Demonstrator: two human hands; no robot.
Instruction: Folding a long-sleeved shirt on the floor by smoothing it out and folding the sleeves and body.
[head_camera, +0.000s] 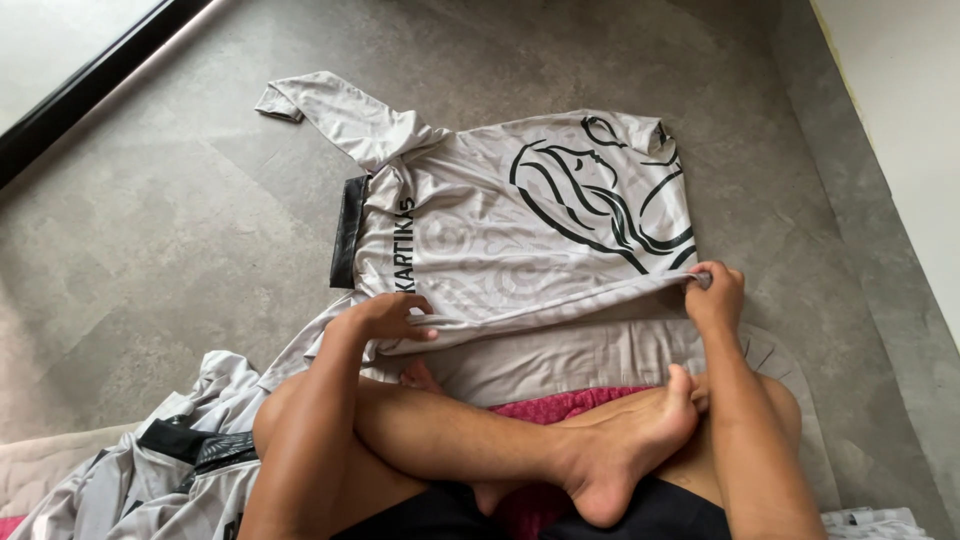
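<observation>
Crossed bare legs (520, 440) sit nearest. Left hand (385, 318) and right hand (715, 295) each pinch the grey jersey's (520, 230) near edge. One side is folded over; one sleeve (335, 115) sticks out far left.

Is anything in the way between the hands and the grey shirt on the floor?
Nothing visible is. The left hand and right hand both already grip the near folded edge of the light grey printed shirt, spread on the grey floor.

I sit cross-legged, both arms stretched forward past my knees. My left hand (385, 318) lies palm down, fingers curled and pinching closed beneath the fingertips. My right hand (715, 290) is a closed fist, knuckles up, wrist straight, well apart from my left.
</observation>
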